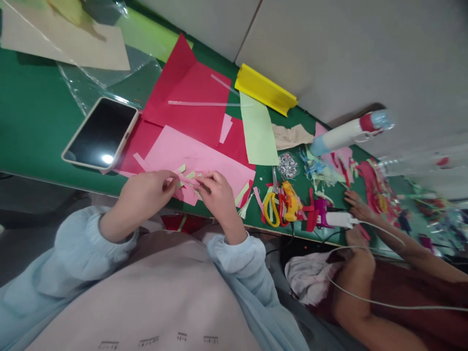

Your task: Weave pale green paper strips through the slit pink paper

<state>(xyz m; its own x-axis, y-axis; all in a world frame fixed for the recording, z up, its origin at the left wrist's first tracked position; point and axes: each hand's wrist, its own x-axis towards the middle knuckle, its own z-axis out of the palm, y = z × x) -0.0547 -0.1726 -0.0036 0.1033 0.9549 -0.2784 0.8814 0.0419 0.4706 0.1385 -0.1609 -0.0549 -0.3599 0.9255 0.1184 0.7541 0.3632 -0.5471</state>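
Over a pink sheet of paper (204, 153) my left hand (144, 202) and my right hand (218, 197) face each other, a short gap apart. Both hands are closed, thumb against fingers, pinching a thin pink paper strip (187, 180) that runs between them. Small cut pieces of light green paper (182, 168) lie just behind and below the strip, with pink scraps among them. Under the pink sheet is red paper (193, 95), partly folded up. My fingers hide part of the strip's ends.
A phone (100, 131) lies at the left. Yellow-handled scissors (271, 209), an orange glue gun (291, 202) and a bag of small silvery pieces (288, 165) lie to the right, near a bottle (340, 136). A co-worker's hands (360, 207) are farther right. A wall (292, 44) stands behind.
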